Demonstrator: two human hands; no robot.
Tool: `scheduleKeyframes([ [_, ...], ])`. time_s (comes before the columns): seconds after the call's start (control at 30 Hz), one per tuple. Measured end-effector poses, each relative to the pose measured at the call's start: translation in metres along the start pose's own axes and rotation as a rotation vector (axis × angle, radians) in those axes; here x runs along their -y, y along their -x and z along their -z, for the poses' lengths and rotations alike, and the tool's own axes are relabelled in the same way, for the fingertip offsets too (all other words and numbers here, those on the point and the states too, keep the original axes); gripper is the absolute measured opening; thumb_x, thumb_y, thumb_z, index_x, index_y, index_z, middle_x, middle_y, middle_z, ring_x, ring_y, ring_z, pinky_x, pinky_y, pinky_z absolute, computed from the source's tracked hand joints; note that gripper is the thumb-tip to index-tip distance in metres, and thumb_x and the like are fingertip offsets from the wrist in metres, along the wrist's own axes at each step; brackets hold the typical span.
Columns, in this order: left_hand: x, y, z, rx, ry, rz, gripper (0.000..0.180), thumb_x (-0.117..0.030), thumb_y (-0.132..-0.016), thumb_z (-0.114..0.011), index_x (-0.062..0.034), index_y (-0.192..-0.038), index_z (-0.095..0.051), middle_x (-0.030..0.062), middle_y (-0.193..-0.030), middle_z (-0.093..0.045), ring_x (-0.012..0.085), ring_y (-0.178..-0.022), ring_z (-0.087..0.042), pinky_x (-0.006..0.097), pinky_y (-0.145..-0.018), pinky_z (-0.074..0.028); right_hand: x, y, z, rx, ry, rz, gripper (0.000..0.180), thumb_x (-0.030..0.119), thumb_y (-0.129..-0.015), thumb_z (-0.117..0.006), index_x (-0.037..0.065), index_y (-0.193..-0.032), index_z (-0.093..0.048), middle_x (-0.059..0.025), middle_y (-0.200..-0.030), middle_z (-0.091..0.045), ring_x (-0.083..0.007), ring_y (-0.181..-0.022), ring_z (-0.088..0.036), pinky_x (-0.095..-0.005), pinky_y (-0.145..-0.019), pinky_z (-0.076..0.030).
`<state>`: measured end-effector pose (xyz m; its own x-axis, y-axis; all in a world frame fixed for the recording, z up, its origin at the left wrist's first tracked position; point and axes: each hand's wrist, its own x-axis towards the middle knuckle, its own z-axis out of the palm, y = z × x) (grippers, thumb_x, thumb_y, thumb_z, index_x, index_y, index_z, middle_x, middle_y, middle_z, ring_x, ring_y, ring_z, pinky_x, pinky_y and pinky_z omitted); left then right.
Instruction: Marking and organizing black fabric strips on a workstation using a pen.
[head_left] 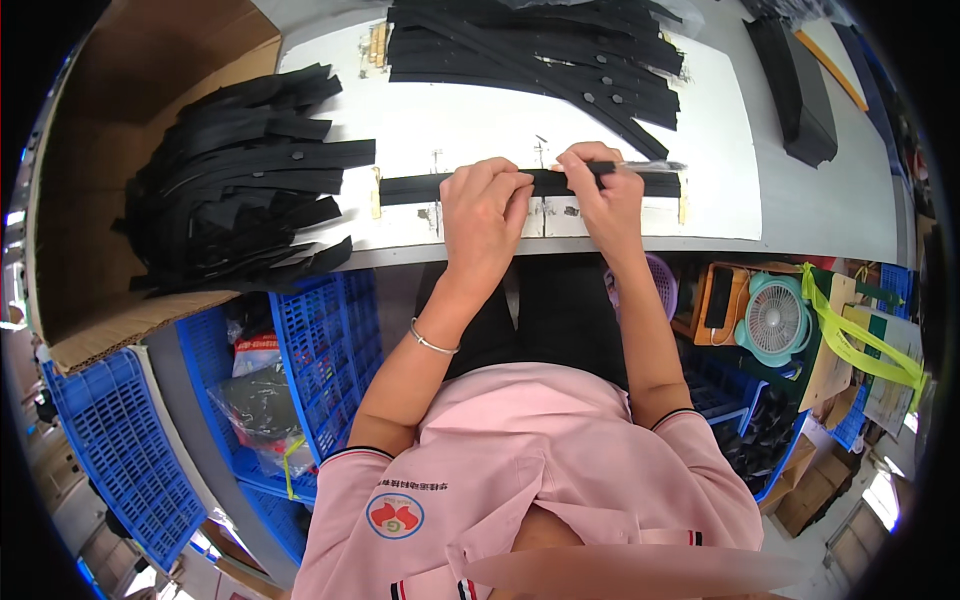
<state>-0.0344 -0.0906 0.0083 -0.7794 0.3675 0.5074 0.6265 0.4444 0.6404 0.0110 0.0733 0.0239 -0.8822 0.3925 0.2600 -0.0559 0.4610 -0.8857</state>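
Note:
A black fabric strip [415, 188] lies straight across the white board [720, 190], between two yellowish end marks. My left hand [485, 215] is closed, its fingertips pinching or pressing the strip near its middle. Close by on the right, my right hand [607, 200] grips a slim pen [650, 166] with a dark part at the fingers and a pale, silvery part pointing right. The fingertips of both hands nearly meet over the strip. The pen's writing tip is hidden by my right fingers.
More black strips [480, 60] with small grey dots lie at the board's far side. A cardboard box [70, 200] on the left holds a heap of strips [240, 190]. A black folded piece [795, 95] lies far right. Below the table stand blue crates [325, 370] and a teal fan [775, 312].

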Motion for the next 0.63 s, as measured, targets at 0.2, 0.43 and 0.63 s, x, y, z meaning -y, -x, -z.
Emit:
scheduleKeyframes([
  [0.2,0.001,0.001,0.002,-0.002,-0.017,-0.01,0.011,-0.006,-0.081,-0.077,-0.0086,-0.092,-0.075,0.0007,-0.098,-0.066,0.0213,-0.091,-0.06,0.036,-0.083,-0.041,-0.005,0.001,-0.007,0.035,0.066,0.065,0.012,0.013,-0.092,-0.07,0.002,-0.09,-0.073,-0.0059,-0.087,-0.073,-0.0203,-0.087,-0.059,-0.0339,-0.076,-0.047],
  [0.43,0.002,0.0,0.003,0.02,-0.029,0.015,0.013,-0.007,-0.082,-0.077,-0.0111,-0.095,-0.077,0.0002,-0.099,-0.067,0.02,-0.093,-0.061,0.035,-0.085,-0.042,-0.002,-0.002,-0.011,0.013,0.182,0.199,0.009,0.012,-0.091,-0.072,0.005,-0.086,-0.072,-0.0029,-0.078,-0.071,-0.0214,-0.076,-0.058,-0.0349,-0.082,-0.043],
  [0.63,0.002,0.0,0.001,0.003,-0.015,-0.001,0.012,-0.006,-0.081,-0.077,-0.0103,-0.092,-0.076,0.001,-0.099,-0.066,0.0218,-0.093,-0.061,0.037,-0.084,-0.042,-0.007,0.004,0.001,0.136,0.061,0.16,0.008,0.013,-0.09,-0.073,0.006,-0.086,-0.072,-0.0046,-0.076,-0.072,-0.0222,-0.08,-0.059,-0.0363,-0.084,-0.042],
])
